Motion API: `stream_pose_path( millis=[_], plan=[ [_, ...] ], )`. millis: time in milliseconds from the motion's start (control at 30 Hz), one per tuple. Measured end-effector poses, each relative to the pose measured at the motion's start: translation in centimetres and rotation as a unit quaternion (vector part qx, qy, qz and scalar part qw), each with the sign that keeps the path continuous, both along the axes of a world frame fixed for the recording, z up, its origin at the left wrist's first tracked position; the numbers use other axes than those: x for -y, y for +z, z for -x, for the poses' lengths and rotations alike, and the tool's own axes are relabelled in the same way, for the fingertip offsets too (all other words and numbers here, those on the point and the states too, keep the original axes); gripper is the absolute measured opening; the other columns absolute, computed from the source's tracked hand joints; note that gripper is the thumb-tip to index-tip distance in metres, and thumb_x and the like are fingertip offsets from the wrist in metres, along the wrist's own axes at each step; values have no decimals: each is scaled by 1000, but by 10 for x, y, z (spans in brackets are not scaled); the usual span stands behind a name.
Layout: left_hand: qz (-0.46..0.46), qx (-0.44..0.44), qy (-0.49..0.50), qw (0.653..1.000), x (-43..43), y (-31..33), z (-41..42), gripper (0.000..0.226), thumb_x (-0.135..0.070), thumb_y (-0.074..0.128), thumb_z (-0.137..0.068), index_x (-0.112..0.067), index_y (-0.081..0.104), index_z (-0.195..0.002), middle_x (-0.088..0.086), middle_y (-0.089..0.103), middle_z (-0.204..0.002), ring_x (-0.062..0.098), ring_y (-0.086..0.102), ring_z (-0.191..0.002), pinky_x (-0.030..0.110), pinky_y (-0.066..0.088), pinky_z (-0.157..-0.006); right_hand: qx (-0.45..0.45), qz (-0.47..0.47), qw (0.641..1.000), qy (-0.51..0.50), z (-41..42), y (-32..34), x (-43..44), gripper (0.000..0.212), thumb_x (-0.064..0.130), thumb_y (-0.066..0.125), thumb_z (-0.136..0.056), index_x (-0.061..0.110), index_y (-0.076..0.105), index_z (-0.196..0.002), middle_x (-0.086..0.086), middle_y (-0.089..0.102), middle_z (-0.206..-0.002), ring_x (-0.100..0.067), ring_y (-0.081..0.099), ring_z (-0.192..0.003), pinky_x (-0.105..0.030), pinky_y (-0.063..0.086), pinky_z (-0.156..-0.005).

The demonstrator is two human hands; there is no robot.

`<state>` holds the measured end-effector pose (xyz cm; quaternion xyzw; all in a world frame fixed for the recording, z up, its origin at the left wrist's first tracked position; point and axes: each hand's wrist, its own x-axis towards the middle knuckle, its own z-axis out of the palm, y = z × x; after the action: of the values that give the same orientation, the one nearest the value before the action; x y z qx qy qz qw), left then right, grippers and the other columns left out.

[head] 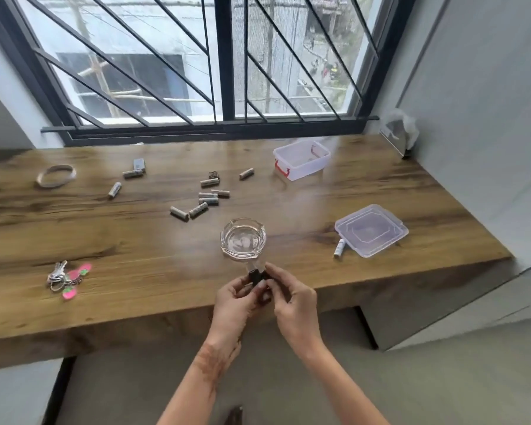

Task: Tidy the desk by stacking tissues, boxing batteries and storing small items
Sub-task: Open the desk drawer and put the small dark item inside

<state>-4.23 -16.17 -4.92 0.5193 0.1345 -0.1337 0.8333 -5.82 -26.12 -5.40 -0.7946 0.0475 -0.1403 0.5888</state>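
Note:
Both hands meet over the front edge of the wooden desk [135,271]. My left hand [236,297] and my right hand [290,297] pinch a small black and silver item [256,276] between their fingertips; its exact kind is too blurred to tell. Just beyond it stands an empty glass ashtray [242,239]. Several batteries [207,198] lie scattered across the desk's middle, one more battery [339,248] beside a clear plastic lid [371,230] on the right. An open clear box with red latches [301,159] sits at the back right.
A bunch of keys with pink tags [66,277] lies at the front left. A tape ring [56,175] and a small white box [139,164] are at the back left. A barred window runs behind the desk; a crumpled plastic wrap [400,133] leans in the right corner.

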Motion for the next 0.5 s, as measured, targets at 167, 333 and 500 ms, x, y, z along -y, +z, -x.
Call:
stream_pose_path(
  millis=[167, 333, 500],
  plan=[
    [32, -27, 3, 999, 19, -6, 35, 17, 1, 60, -82, -4, 67, -97, 9, 72, -81, 14, 68, -72, 22, 57, -72, -23, -44, 999, 8, 35, -4, 18, 28, 0, 55, -88, 20, 68, -103, 13, 68, -95, 7, 62, -91, -11, 46, -85],
    [37, -45, 1, 998, 33, -14, 66, 16, -6, 63, -76, -4, 68, -91, 8, 69, -79, 11, 65, -69, 21, 55, -74, -63, -100, 993, 25, 65, -17, 34, 31, 2, 57, -87, 31, 67, -93, 6, 71, -97, -5, 65, -96, -26, 49, -93],
    [8, -77, 41, 996, 45, -23, 83, 12, 1, 57, -84, 0, 66, -92, 9, 64, -77, 15, 58, -69, 21, 55, -73, -109, -119, 985, 68, 82, -27, 47, 23, 9, 61, -88, 23, 68, -104, 6, 70, -102, -2, 63, -98, -22, 47, -95]
  ],
)
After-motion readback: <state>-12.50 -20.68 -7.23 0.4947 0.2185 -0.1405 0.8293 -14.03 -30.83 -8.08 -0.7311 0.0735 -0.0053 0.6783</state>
